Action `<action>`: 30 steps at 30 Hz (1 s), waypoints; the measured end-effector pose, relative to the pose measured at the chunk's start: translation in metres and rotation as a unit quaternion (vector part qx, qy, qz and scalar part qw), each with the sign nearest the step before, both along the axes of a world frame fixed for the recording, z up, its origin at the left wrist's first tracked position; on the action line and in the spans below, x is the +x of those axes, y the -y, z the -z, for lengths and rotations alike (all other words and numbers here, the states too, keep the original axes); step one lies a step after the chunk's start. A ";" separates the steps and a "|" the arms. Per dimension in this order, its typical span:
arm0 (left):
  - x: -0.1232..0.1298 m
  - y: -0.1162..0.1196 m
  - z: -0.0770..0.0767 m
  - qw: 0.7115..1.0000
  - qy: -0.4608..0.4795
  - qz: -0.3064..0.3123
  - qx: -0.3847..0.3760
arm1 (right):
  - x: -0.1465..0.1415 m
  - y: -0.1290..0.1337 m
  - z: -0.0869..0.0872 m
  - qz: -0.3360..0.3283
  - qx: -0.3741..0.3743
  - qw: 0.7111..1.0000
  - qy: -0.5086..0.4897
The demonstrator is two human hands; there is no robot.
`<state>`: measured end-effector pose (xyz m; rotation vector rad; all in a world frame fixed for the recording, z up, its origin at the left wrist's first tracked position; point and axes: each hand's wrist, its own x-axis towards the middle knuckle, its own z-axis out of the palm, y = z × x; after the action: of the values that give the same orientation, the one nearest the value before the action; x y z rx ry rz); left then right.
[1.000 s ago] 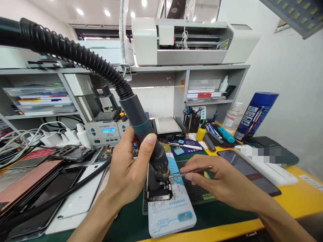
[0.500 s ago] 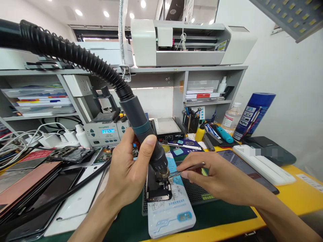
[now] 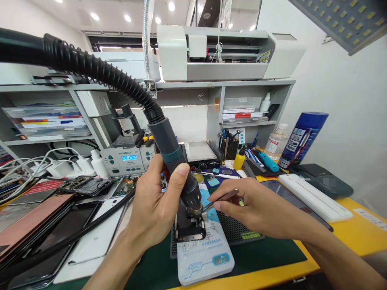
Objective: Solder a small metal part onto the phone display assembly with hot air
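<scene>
My left hand (image 3: 157, 201) is closed around a hot air gun handpiece (image 3: 175, 157), its thumb along the side. The metal nozzle points down at a dark phone screen part (image 3: 186, 227) with a flex cable. Between the thumb and fingers of my right hand (image 3: 244, 201) is a pair of tweezers (image 3: 225, 197). Their tips come in from the right, close by the nozzle; whether they touch the part I cannot tell. Underneath the part lies a white and blue box (image 3: 205, 262), on a black perforated mat (image 3: 238, 233).
A hot air station (image 3: 123, 159) reading 285 stands behind my left hand. Phones, among them a white one (image 3: 96, 237), lie at left beneath a black hose (image 3: 90, 225). A blue spray can (image 3: 302, 139) and a white bar-shaped device (image 3: 316, 197) are at right.
The handpiece and its hose have shifted slightly right and down in view. My right hand has moved a little left, and the tweezers are tilted more steeply.
</scene>
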<state>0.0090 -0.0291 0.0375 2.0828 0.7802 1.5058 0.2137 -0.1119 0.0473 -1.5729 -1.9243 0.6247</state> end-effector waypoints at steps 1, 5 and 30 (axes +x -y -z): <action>0.000 0.000 0.000 1.000 0.000 0.000 -0.001 | 0.000 0.000 0.000 0.000 0.002 1.000 0.004; -0.001 0.002 0.000 1.000 0.000 -0.017 0.017 | -0.001 0.000 -0.002 -0.004 0.008 1.000 0.018; -0.002 0.006 -0.002 0.999 0.015 -0.016 0.034 | -0.004 -0.002 -0.006 0.004 0.029 0.999 0.018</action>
<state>0.0074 -0.0354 0.0390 2.1009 0.7646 1.5969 0.2094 -0.1098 0.0532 -1.5652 -1.9448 0.5355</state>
